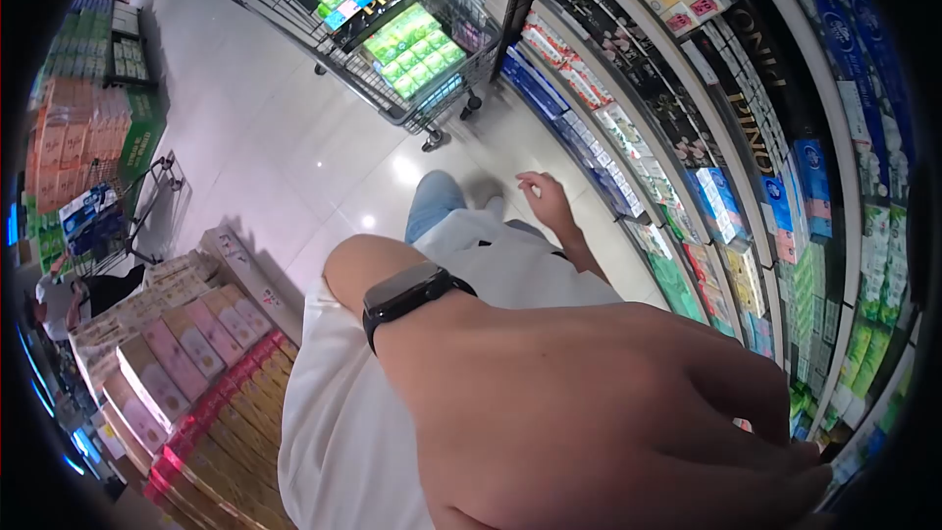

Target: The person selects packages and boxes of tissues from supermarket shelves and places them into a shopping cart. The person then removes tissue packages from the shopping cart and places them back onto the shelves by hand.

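Note:
My left hand [608, 412], wearing a black watch [417, 294] on its wrist, fills the lower part of the view, close to the camera. It stretches across my white shirt [343, 393] to the lower right. Its fingers bend together before the shelves, and whatever they grip, if anything, is hidden. Lower down at my right side hangs my right hand [548, 204], fingers loosely bent and apart, holding nothing. Packs of tissues in blue, green and white line the shelf unit [677, 128] on the right.
Ahead stands a metal shopping cart [285, 15] with green tissue packs [412, 49] inside. Pink and white boxes [186, 348] are stacked at lower left. Farther left, a person [61, 296] is beside another cart [147, 211]. Pale tiled floor [265, 137] lies between.

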### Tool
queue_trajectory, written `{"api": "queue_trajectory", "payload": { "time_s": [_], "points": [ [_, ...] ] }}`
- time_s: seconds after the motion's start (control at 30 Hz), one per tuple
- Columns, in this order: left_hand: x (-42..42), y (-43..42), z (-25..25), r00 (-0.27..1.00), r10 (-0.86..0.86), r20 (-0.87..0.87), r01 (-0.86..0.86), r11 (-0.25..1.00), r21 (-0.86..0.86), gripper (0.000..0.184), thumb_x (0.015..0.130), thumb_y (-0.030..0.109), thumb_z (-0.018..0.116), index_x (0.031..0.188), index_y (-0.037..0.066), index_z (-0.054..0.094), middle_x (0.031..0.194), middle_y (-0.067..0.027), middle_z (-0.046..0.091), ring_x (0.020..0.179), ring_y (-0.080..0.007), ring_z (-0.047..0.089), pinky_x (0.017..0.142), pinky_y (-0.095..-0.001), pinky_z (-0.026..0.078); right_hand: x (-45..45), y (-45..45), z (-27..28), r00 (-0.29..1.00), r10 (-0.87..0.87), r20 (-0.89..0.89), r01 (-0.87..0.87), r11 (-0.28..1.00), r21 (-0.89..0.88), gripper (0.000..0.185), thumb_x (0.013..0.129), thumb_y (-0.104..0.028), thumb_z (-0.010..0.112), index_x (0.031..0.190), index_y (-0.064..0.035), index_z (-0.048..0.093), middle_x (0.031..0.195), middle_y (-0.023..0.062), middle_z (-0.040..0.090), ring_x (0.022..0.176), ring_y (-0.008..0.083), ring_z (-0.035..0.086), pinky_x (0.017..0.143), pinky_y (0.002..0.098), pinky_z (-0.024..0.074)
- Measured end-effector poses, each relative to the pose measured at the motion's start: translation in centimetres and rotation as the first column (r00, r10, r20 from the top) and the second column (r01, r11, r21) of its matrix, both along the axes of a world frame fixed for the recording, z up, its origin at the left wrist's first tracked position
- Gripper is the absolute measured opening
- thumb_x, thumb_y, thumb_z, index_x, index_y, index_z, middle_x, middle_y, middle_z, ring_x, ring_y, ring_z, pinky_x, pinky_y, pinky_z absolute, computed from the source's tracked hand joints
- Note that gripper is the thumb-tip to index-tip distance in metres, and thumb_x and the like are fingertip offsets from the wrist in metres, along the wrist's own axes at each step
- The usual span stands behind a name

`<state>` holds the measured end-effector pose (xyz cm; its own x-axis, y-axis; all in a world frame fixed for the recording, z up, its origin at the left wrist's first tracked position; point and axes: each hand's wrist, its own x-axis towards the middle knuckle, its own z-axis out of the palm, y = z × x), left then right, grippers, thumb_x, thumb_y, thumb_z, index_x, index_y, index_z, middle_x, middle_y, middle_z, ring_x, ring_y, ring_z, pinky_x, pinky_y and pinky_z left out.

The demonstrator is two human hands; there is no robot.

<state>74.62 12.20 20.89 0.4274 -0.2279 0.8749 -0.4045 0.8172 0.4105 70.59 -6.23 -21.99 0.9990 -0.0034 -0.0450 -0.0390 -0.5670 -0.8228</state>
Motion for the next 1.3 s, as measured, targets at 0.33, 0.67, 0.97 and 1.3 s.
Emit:
{"api": "queue_trajectory", "payload": {
  "time_s": [0.33, 0.67, 0.97, 1.3],
  "points": [
    [4.5, 17.0, -1.8, 0.976, 0.217, 0.023, -0.218, 0.975, 0.036, 0.047, 0.103, 0.038, 0.042, 0.099, 0.003, 0.073, 0.099, -0.0167, 0.073, 0.086, -0.0334, 0.069, 0.079, -0.0370, 0.057, 4.9, 9.7, -3.4, 0.953, 0.237, -0.187, -0.261, 0.959, -0.114, 0.021, 0.090, -0.014, 0.059, 0.106, -0.0067, 0.071, 0.087, 0.0142, 0.070, 0.085, 0.0285, 0.066, 0.078, 0.0373, 0.0517],
    [7.4, 38.7, -3.9, 0.855, 0.519, -0.004, -0.513, 0.846, 0.146, 0.042, 0.103, 0.039, 0.046, 0.101, 0.009, 0.075, 0.104, -0.0134, 0.073, 0.089, -0.0332, 0.069, 0.083, -0.0352, 0.055, 17.0, 29.5, -4.7, 0.898, 0.378, -0.226, -0.382, 0.924, 0.030, 0.023, 0.089, -0.014, 0.056, 0.104, -0.0037, 0.070, 0.089, 0.0154, 0.071, 0.083, 0.0293, 0.067, 0.077, 0.0379, 0.0515],
    [19.0, 48.1, -6.6, 0.987, 0.109, 0.118, -0.122, 0.986, 0.114, 0.026, 0.099, 0.031, 0.057, 0.098, 0.012, 0.075, 0.105, -0.0037, 0.074, 0.090, -0.0162, 0.069, 0.066, -0.0274, 0.042, 23.3, 34.1, -4.2, 0.995, 0.046, -0.084, -0.049, 0.998, -0.029, 0.018, 0.088, -0.011, 0.058, 0.100, -0.0033, 0.070, 0.078, 0.0136, 0.068, 0.070, 0.0232, 0.064, 0.065, 0.0342, 0.0495],
    [32.6, 46.5, -9.2, 0.959, 0.125, -0.254, -0.163, 0.977, -0.135, 0.022, 0.090, 0.013, 0.063, 0.101, 0.022, 0.080, 0.082, 0.0101, 0.071, 0.058, 0.0008, 0.053, 0.064, -0.0196, 0.041, 40.1, 33.1, -13.3, 0.777, -0.397, -0.488, 0.580, 0.753, 0.310, 0.030, 0.087, -0.023, 0.064, 0.110, -0.0050, 0.063, 0.092, 0.0068, 0.068, 0.080, 0.0153, 0.063, 0.073, 0.0294, 0.0485]
  ]
}}
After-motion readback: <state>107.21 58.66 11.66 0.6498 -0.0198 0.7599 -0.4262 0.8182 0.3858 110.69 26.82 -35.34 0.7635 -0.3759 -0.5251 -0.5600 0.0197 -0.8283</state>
